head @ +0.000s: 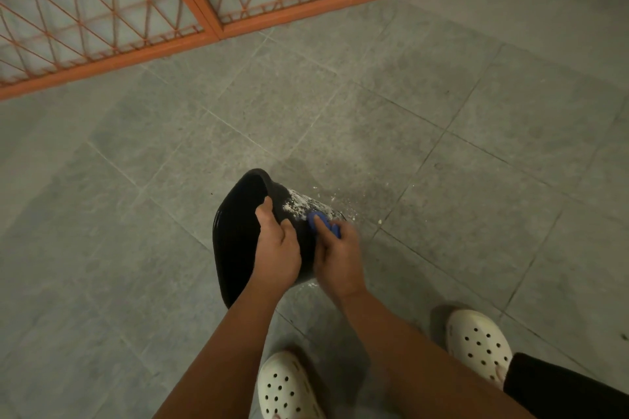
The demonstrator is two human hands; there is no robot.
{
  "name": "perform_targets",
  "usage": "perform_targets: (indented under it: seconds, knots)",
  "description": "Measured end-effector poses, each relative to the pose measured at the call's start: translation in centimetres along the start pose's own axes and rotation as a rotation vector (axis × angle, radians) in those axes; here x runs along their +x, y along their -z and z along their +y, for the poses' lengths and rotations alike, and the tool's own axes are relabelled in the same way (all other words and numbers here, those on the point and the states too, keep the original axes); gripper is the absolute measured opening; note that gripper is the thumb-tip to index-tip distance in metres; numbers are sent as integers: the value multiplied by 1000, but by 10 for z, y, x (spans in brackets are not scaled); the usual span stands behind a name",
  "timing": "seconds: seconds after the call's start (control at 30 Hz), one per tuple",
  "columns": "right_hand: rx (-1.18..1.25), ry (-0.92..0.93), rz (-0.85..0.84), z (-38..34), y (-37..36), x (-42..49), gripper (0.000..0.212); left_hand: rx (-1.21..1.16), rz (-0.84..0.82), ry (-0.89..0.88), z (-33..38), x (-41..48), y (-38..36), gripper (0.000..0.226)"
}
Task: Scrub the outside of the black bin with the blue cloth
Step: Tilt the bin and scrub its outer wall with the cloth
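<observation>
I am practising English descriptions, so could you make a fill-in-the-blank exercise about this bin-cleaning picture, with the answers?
1. The right hand presses a ____ cloth against the black bin.
2. The left hand grips the bin's rim, and ____ perforated clogs show below.
3. The grille beyond the tiled floor is painted ____.
Answers: blue; two; orange.
</observation>
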State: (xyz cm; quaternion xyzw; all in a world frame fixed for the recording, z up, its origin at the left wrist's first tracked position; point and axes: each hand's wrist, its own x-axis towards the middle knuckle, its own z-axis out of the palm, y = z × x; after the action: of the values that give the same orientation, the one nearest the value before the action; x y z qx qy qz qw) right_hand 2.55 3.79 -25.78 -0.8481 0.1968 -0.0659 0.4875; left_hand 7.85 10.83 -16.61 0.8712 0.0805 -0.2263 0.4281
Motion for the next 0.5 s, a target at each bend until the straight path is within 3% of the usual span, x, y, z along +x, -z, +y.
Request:
perform_targets:
  seconds: [0.1,0.27,0.4,0.5]
  knots:
    - [30,-158,51,2,3,-7,39,-17,-30,-8,5,-5,-10,53]
    - [51,5,5,-4,6,-9,41,-66,-33,27,6,0,-10,52]
    - [30,-87,111,15,4,-2,42,-102,-34,10,5,-2,-9,48]
    - [66,-26,107,5,3,-16,40,-123,-29,13,1,3,-8,48]
